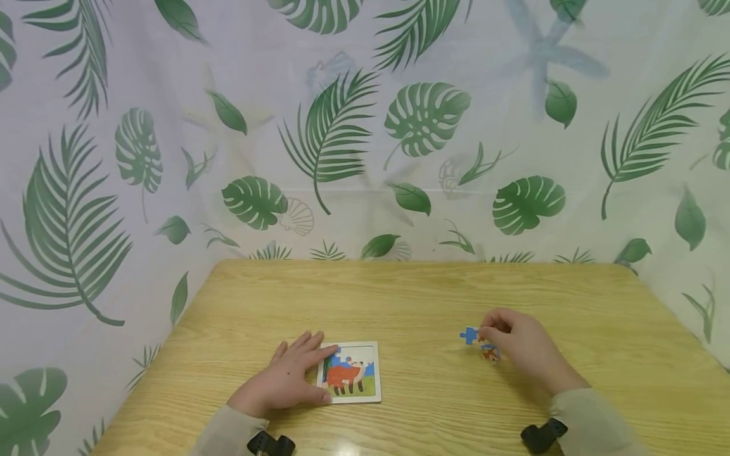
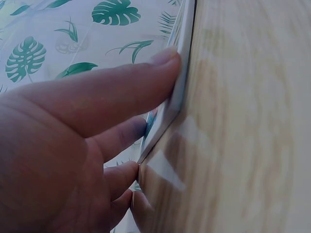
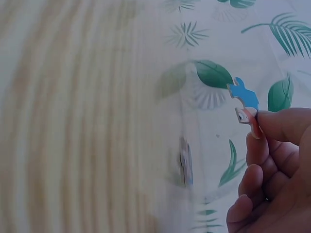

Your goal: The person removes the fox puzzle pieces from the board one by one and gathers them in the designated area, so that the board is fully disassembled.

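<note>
A small jigsaw puzzle in a white-rimmed tray [image 1: 378, 373] lies on the table, its picture a reddish-orange animal on green. A pale bare patch shows along the top of the picture. My left hand [image 1: 291, 373] rests at the tray's left side, fingers extended, index fingertip on its upper left and thumb at the lower edge. In the left wrist view the thumb [image 2: 131, 90] presses against the tray's rim [image 2: 177, 92]. To the right, my right hand [image 1: 527, 348] pinches a blue and orange puzzle piece [image 3: 247, 99] between thumb and forefinger, raised over the table.
Another puzzle piece [image 1: 490, 353] lies on the table just below the right hand's fingers; it appears edge-on [image 3: 186, 162] in the right wrist view. The wooden table [image 1: 422, 297] meets a leaf-patterned cloth [image 1: 353, 190] at its back and sides.
</note>
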`<state>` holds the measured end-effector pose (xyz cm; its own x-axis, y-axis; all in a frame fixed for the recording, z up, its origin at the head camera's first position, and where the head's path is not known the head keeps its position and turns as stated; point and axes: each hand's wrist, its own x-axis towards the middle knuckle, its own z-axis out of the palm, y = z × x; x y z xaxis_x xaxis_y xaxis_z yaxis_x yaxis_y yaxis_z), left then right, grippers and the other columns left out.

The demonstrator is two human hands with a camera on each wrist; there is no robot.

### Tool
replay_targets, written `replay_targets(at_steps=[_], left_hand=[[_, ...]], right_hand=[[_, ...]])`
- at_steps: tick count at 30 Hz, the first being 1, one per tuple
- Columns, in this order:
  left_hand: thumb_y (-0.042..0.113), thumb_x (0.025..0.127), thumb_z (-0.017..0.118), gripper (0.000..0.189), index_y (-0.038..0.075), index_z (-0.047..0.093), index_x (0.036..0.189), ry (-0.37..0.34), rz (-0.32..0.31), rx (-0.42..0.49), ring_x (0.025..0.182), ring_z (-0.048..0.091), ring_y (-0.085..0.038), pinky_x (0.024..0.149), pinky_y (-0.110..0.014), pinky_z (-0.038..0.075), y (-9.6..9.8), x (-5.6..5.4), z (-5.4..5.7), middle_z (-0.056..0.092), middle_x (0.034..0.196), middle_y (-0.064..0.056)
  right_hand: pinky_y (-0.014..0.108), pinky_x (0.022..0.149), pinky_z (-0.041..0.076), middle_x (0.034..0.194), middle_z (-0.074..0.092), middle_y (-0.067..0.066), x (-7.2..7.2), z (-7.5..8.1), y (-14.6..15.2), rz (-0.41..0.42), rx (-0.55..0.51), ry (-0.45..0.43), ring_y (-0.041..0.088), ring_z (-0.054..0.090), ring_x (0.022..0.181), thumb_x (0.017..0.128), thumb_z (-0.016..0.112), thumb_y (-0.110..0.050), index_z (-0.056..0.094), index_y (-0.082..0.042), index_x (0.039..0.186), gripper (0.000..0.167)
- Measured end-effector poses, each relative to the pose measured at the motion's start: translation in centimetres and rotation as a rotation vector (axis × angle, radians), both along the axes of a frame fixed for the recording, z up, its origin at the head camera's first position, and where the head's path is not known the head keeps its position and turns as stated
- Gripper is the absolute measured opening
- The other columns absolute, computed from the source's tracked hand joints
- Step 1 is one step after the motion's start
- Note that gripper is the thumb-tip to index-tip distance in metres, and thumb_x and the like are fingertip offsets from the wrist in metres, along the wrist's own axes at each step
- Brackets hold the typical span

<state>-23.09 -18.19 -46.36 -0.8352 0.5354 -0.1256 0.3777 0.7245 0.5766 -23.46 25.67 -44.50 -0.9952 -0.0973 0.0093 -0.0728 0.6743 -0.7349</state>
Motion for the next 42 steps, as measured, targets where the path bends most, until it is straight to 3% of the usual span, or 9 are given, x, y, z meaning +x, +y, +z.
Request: replay_targets(at_steps=[8, 17, 23, 31, 36, 42], left_hand=[[0.047, 0.080, 0.083, 0.088, 0.020, 0.046, 0.155, 0.001, 0.000, 0.000, 0.153, 0.008, -0.038, 0.115, -0.069, -0.003, 0.0, -0.1, -0.1, 0.021, 0.166, -0.016], [0.046, 0.080, 0.083, 0.087, 0.020, 0.046, 0.155, 0.003, 0.002, -0.009, 0.153, 0.008, -0.038, 0.116, -0.069, -0.003, 0.2, 0.0, 0.3, 0.021, 0.166, -0.016], [0.045, 0.079, 0.084, 0.088, 0.020, 0.046, 0.155, 0.000, 0.010, -0.005, 0.153, 0.008, -0.039, 0.116, -0.068, -0.003, 0.3, 0.1, 0.3, 0.021, 0.166, -0.016], [0.047, 0.079, 0.083, 0.088, 0.020, 0.047, 0.154, 0.001, 0.012, -0.004, 0.153, 0.008, -0.039, 0.116, -0.068, -0.003, 0.3, 0.2, 0.1, 0.022, 0.166, -0.015], [0.045, 0.079, 0.084, 0.087, 0.020, 0.047, 0.154, 0.002, 0.013, -0.001, 0.153, 0.008, -0.039, 0.116, -0.068, -0.003, 0.4, 0.2, 0.2, 0.022, 0.166, -0.015], [0.046, 0.078, 0.084, 0.088, 0.020, 0.047, 0.154, 0.010, 0.006, -0.002, 0.153, 0.009, -0.040, 0.116, -0.069, -0.002, 0.4, 0.2, 0.1, 0.022, 0.165, -0.017]], right_hand=[[0.035, 0.072, 0.044, 0.095, 0.066, 0.000, 0.2, -0.3, 1.7, 0.002, 0.034, 0.027, 0.020, 0.053, 0.084, 0.101, 0.064, -0.028, 0.068, -0.014, 0.101, 0.015], [0.035, 0.073, 0.045, 0.099, 0.067, 0.001, 0.4, -0.8, 3.0, -0.008, 0.027, -0.040, 0.020, 0.054, 0.087, 0.101, 0.063, -0.031, 0.068, -0.012, 0.105, 0.020], [0.036, 0.074, 0.045, 0.097, 0.068, 0.000, -0.4, -1.4, 2.0, 0.019, 0.012, -0.043, 0.020, 0.055, 0.087, 0.100, 0.064, -0.029, 0.070, -0.011, 0.103, 0.019], [0.035, 0.063, 0.049, 0.077, 0.064, 0.006, -1.0, -1.7, -0.1, 0.073, -0.073, -0.106, 0.023, 0.058, 0.070, 0.100, 0.064, -0.022, 0.071, -0.009, 0.095, 0.015], [0.034, 0.059, 0.049, 0.076, 0.062, 0.003, -1.4, -2.0, -0.6, 0.105, -0.016, -0.076, 0.020, 0.055, 0.066, 0.098, 0.066, -0.019, 0.072, -0.012, 0.089, 0.013], [0.036, 0.070, 0.048, 0.082, 0.064, -0.004, -1.6, -2.6, -1.0, 0.117, 0.120, -0.014, 0.016, 0.055, 0.074, 0.096, 0.068, -0.019, 0.074, -0.016, 0.085, 0.012]])
